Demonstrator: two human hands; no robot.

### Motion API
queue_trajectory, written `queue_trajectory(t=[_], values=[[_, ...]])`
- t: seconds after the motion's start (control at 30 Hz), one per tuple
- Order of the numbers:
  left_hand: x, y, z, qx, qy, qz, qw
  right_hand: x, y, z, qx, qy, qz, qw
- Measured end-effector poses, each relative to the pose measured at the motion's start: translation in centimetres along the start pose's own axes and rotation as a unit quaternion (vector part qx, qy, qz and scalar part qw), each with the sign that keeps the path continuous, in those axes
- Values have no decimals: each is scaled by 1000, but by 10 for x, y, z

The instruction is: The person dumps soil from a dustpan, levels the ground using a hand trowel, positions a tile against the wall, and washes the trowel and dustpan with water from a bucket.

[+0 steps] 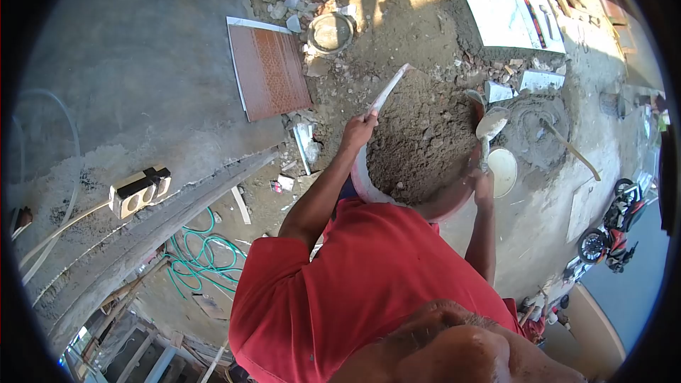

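Left hand (361, 132) is gripping a pale tool (390, 89); right hand (484, 186) is clenching a trowel (492, 125) beside the tub (459, 197)'s right rim. Scooping is apparently pending, requiring lowering.

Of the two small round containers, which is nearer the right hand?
The cream container, beside the right hand in view; the greyish container sits farther off, next to rubble.

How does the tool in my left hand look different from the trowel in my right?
The left tool shows as a long, narrow strip, while the trowel has a broad, rounded blade. The left tool is at the left side of the brown heap; the trowel is at its right. Both look pale and point away from you.
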State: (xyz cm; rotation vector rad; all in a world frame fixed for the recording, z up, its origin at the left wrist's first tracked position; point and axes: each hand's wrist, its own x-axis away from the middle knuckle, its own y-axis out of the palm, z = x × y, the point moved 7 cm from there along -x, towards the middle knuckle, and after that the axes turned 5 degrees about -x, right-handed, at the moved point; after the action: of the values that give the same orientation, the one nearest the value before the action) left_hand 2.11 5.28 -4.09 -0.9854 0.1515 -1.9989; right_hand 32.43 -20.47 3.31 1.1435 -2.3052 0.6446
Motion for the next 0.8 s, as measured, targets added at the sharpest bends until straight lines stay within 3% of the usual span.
queue_trajectory(t=[0.07,0.1,0.2,0.3,0.43,0.6,0.7,0.8], values=[[-6,10,9,11,10,-13,1000,3,-9,-2,-69,-26,32,997],[-20,-34,-1,-32,-20,-3,999,-18,36,15,-103,7,6,995],[-70,-5,59,-3,10,-12,1000,-61,-8,-7,-113,21,32,993],[-102,12,66,7,-20,-36,999,-72,-13,-35,-174,43,92,979],[-136,23,106,24,-13,-54,998,-101,-25,-53,-208,42,93,973],[-176,37,107,17,-26,-88,996,-156,-40,-45,-195,102,95,971],[-217,41,94,42,-67,-108,991,-205,-43,-71,-39,21,23,999],[-251,31,89,61,-120,-133,982,-253,-31,-95,-15,80,-20,996]])
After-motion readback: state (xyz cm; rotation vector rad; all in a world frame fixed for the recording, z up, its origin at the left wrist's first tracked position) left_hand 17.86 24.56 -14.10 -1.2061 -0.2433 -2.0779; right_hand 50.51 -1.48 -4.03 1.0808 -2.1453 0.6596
